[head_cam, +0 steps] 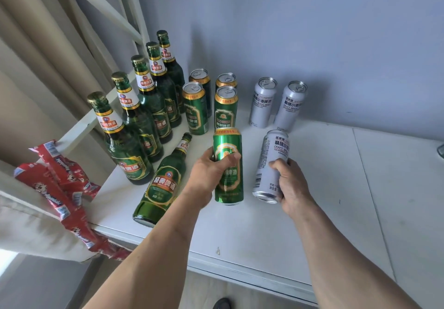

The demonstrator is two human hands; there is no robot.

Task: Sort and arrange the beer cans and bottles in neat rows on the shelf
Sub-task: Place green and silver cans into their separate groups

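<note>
Left hand (211, 167) clamped round green can (228, 164), fingers wrapped across the upper label, can lifted and tilted above the shelf (312, 212) near its front middle. Right hand (289, 179) closed on white can (271, 164), gripped low on the body, base towards the front edge, top leaning towards the rear.

Recommended for this step: bring each can upright before lowering; seat green can directly in front of the standing green cans (211, 102), white can in front of the two standing white cans (276, 103) near the rear wall; keep labels facing forward and gaps even; set down flat, not on a rim.

One green bottle (161, 183) lying on its side near the front left corner, neck towards the rear, apparently still to be stood with the bottle row (141, 107) along the left edge.

Legible on white cans: "CRAFT WHEAT", with Chinese characters above. Green cans and bottles: Chinese lettering, gold trim, red-and-white neck bands. Red wrappers (62, 183) hanging off the left edge, printing too small to read.
</note>
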